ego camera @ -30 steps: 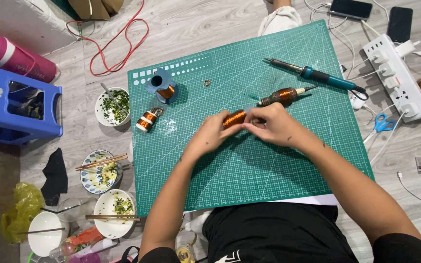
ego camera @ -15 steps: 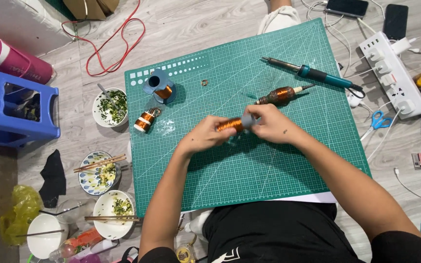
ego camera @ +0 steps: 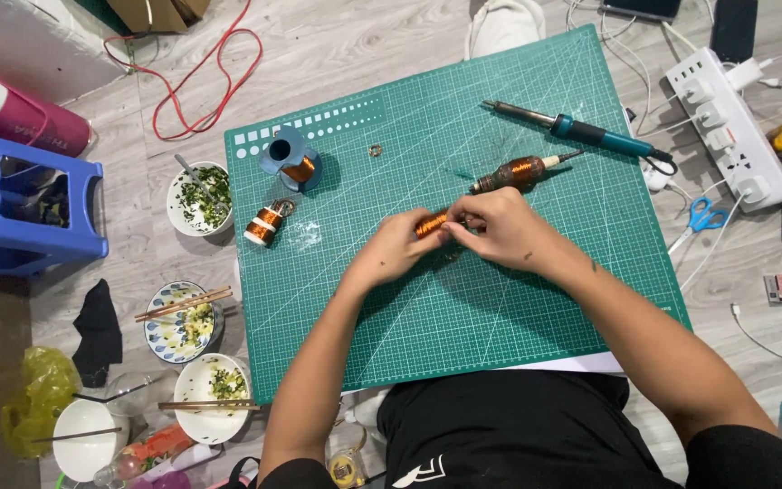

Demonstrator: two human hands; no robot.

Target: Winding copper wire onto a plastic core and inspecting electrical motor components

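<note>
A: Where is the copper coil (ego camera: 430,223) right now?

B: Over the middle of the green cutting mat (ego camera: 518,299), held between both hands. The left hand (ego camera: 391,252) pinches one end with its fingers, and the right hand (ego camera: 498,228) closes its fingers on the other end.

A: Anything changed in the last second?

B: Little. The hands have drawn a bit closer together, and the coil stays in the same spot, so the fine handwork on it seems to be carrying on.

A: And nearby?

B: A second wound coil on a rod (ego camera: 518,171) lies just beyond the right hand, with a soldering iron (ego camera: 581,132) further off. A blue spool (ego camera: 288,158) and a small copper bobbin (ego camera: 264,224) sit left.
</note>
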